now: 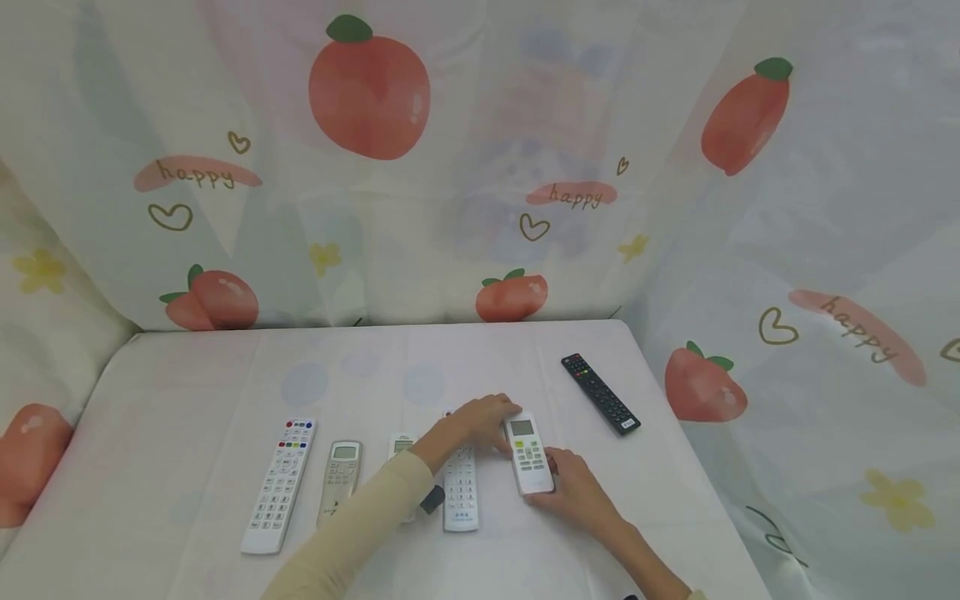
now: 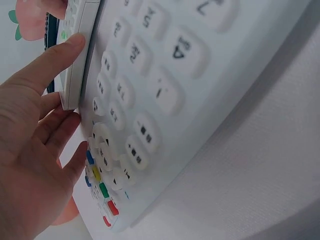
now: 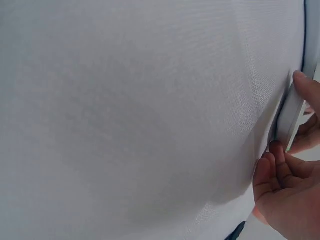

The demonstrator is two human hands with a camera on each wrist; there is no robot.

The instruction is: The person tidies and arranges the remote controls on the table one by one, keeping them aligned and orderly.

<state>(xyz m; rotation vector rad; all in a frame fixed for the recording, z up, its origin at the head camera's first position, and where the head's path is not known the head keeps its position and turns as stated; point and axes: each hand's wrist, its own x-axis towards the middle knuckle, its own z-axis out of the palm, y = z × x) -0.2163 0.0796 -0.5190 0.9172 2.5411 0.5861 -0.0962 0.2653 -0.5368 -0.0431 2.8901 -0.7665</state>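
A small white remote control (image 1: pixel 529 460) with a grey screen and green and yellow buttons is between both hands, close over the white cloth. My left hand (image 1: pixel 483 421) grips its upper left part. In the left wrist view, the left thumb (image 2: pixel 75 42) lies along the remote's side, with the fingers around its top end. My right hand (image 1: pixel 577 492) holds the lower right end, thumb at the bottom edge. The right wrist view catches the right hand (image 3: pixel 295 200) with bent fingers beside the remote's edge (image 3: pixel 291 112). A long white remote (image 1: pixel 461 492) lies just left, partly under the left forearm.
Farther left lie a long white remote (image 1: pixel 279 487) with coloured buttons, a beige remote (image 1: pixel 341 475) and another screened remote (image 1: pixel 401 443), mostly covered by the sleeve (image 1: pixel 360 525). A black remote (image 1: pixel 600 393) lies at the back right. Fruit-printed cloth (image 1: pixel 420 233) encloses the table.
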